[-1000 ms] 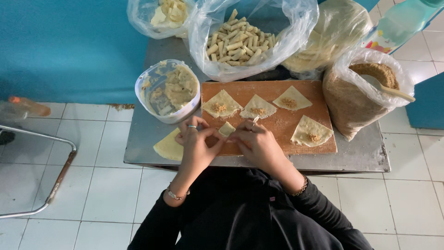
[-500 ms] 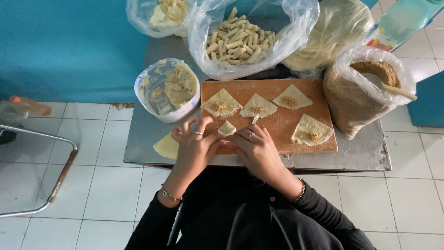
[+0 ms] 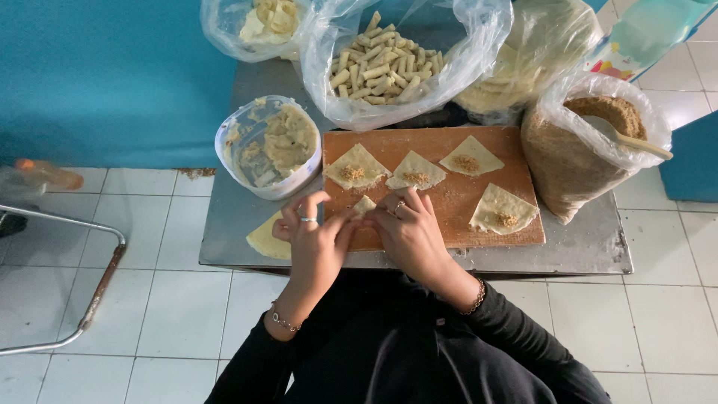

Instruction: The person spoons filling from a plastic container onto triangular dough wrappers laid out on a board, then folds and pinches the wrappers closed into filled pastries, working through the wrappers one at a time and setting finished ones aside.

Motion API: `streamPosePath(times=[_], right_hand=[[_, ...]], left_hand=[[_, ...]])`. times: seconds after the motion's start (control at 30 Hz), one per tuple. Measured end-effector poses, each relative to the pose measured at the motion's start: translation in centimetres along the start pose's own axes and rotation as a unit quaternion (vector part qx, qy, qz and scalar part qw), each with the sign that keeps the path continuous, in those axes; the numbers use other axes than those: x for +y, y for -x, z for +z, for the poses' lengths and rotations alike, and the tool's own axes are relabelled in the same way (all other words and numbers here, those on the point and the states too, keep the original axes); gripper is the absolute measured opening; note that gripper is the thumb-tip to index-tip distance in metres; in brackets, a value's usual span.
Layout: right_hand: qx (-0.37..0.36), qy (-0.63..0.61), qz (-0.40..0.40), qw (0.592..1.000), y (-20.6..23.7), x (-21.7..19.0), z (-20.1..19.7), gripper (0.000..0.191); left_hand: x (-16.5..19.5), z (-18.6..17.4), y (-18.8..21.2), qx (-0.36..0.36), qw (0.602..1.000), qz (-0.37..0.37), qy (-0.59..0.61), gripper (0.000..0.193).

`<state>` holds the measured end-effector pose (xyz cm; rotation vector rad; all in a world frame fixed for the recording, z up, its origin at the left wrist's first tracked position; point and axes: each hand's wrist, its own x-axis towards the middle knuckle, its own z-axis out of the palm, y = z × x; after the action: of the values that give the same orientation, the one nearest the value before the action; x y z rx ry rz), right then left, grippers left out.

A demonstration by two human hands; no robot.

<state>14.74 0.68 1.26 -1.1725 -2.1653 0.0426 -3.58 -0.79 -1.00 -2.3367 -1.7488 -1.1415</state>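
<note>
Pale dough piece (image 3: 364, 205) pinched between fingers of left hand (image 3: 318, 243) and right hand (image 3: 407, 232), over wooden board (image 3: 449, 206).

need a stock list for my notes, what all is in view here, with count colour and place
wooden board: one, brown, middle of the metal table
filled wrappers: four, pale with brown filling, spread on the board
small wrapper: one, pale, between both hands at the board's near edge
loose wrapper: one, pale yellow, on the table left of the board
tub of paste: one, clear, yellowish paste, left of the board
bag of rolled pieces: one, clear, beige rolls, behind the board
bag of crumbs: one, clear, brown, right of the board, with a spoon in it
other bags: two, clear, far edge
left hand: ring, bracelet, on the small wrapper
right hand: ring, bracelet, on the small wrapper
</note>
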Motion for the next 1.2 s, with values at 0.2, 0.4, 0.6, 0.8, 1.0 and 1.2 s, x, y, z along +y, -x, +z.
streamPosePath(times=[0.2,0.4,0.6,0.8,1.0,1.2], right_hand=[[0.04,0.054,-0.027,0.997,0.6,-0.1,-0.2,0.015],[0.032,0.099,-0.011,0.995,0.8,-0.3,0.0,0.01],[0.032,0.129,-0.024,0.991,0.8,-0.3,0.2,0.021],[0.064,0.148,-0.02,0.987,1.7,-0.3,0.5,0.02],[0.029,0.159,0.012,0.987,1.4,0.2,1.2,0.019],[0.042,0.198,0.02,0.979,1.6,-0.4,1.3,0.036]], left_hand=[[-0.4,0.7,0.4,0.0,0.997,0.062,-0.052,0.011],[-1.6,1.2,0.6,0.007,0.994,0.1,-0.04,0.018],[-1.7,1.7,1.2,0.029,0.988,0.11,-0.108,0.01],[-1.1,1.7,0.8,0.023,0.989,0.104,-0.101,0.01],[-0.3,1.9,0.7,0.052,0.988,0.089,-0.117,0.018],[-0.3,2.4,0.5,0.007,0.985,0.071,-0.159,0.024]])
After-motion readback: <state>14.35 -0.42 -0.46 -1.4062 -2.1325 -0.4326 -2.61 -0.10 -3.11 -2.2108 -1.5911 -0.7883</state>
